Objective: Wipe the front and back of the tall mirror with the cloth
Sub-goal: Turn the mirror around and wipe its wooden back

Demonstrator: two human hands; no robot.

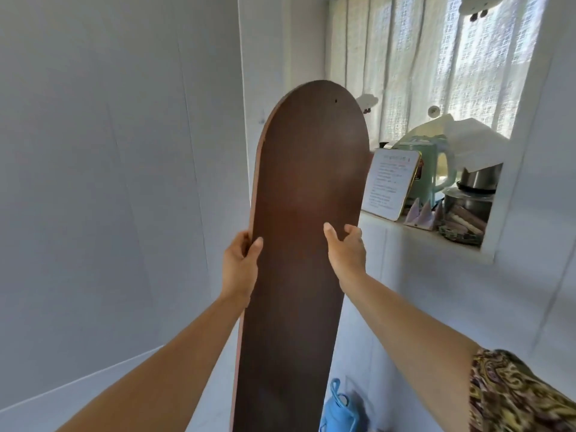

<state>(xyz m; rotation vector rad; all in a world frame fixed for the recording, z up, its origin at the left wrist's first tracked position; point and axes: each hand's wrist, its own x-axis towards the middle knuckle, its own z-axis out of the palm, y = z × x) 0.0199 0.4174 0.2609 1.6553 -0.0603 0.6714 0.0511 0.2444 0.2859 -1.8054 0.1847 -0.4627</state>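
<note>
Tall mirror (308, 232), brown back to camera, tilted: left hand (240, 260) clamps its 9 o'clock edge, right hand (346, 247) spread on backing; kettle (430, 169) & sign (391, 183) on window ledge (420, 235) at 3 o'clock, blue bottle (338, 410) by its base.

Both bare forearms reach up from the bottom corners toward frame centre. The left hand (240, 260) curls, thumb forward, fingers wrapped out of sight. The right hand (346, 247) spreads partly open, thumb raised.

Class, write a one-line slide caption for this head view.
Left hand grips the mirror edge; right hand open at its brown back.
</note>
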